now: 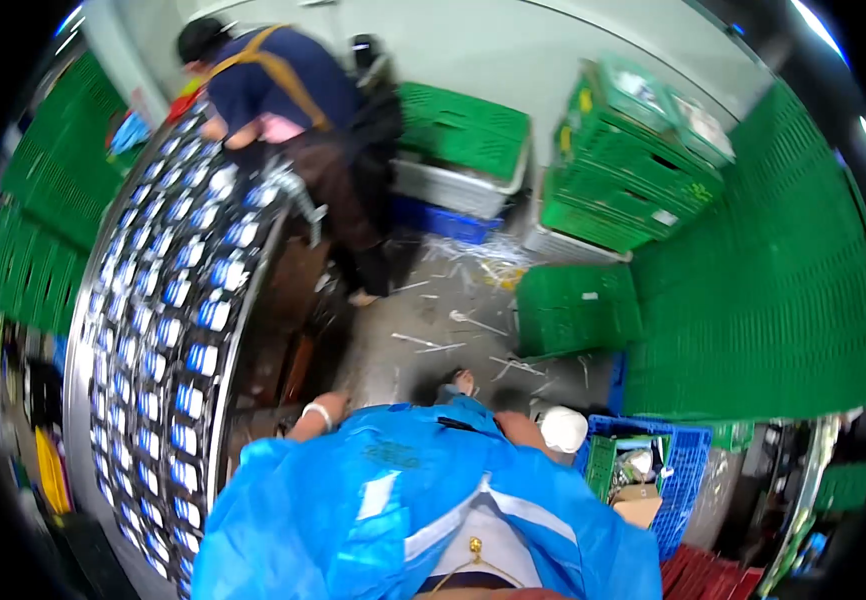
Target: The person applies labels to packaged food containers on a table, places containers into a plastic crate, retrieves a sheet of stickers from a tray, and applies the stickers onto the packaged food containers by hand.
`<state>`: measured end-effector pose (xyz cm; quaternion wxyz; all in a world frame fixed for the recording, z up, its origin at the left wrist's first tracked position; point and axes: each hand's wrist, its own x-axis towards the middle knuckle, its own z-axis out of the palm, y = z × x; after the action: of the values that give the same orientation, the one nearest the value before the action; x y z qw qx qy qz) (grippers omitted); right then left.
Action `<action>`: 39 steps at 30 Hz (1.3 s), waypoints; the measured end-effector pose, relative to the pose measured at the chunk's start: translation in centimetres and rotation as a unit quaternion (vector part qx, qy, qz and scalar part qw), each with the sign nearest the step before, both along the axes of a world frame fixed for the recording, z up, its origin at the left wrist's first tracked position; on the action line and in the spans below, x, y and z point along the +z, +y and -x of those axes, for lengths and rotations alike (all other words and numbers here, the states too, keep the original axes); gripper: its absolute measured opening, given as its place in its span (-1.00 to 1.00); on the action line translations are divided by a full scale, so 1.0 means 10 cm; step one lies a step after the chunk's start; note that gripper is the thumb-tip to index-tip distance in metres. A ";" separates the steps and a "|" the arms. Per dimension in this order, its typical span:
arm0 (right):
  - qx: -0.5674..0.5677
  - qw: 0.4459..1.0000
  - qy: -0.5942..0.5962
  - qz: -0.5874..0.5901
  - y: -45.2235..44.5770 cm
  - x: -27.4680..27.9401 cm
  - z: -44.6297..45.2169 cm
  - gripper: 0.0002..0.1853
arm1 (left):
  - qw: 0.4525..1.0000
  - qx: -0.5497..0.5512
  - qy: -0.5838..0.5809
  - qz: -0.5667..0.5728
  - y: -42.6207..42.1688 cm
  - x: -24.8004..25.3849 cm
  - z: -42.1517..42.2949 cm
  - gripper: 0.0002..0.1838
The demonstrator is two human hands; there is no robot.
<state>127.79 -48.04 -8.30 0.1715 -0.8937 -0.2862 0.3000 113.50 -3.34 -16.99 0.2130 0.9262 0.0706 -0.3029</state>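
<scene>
My left hand (337,404) is low in front of my blue jacket (353,500), beyond a white wristband, near the edge of a long metal table. Its fingers are too small and blurred to make out. On the other side, my right hand (509,419) shows only in part past the jacket, and its fingers are hidden. A white rounded object (563,429) is beside that forearm; whether they touch I cannot tell. Rows of dark packs with blue-and-white labels (188,400) cover the table (80,380) on my left.
Another person (298,100) bends over the table's far end. Green crates (633,170) are stacked at the back right, and a green crate (578,310) stands on the floor ahead. White strips (418,342) litter the floor. A blue crate (688,480) holds assorted items at my right.
</scene>
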 end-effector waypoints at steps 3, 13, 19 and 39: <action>0.119 0.990 -0.063 0.030 0.00 0.51 -1.00 -0.77 | 0.994 0.037 0.093 0.037 -0.21 0.01 -0.31 -0.63; 0.196 0.966 -0.165 0.027 0.44 0.41 -3.49 -0.80 | 0.986 0.119 0.045 0.112 -0.33 0.05 -2.19 -0.61; 0.130 0.990 -0.060 -0.020 0.62 0.64 -4.31 -0.71 | 0.990 0.067 -0.016 0.127 -0.03 0.09 -3.66 -0.60; 0.103 0.950 -0.254 -0.147 -0.55 2.53 -9.33 -0.63 | 0.963 0.178 0.008 0.203 -0.77 1.46 -6.63 -0.55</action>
<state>221.10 -53.50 17.02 0.1911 -0.8708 -0.4517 0.0334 179.82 -11.02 -2.35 0.4464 0.8335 0.1730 -0.2759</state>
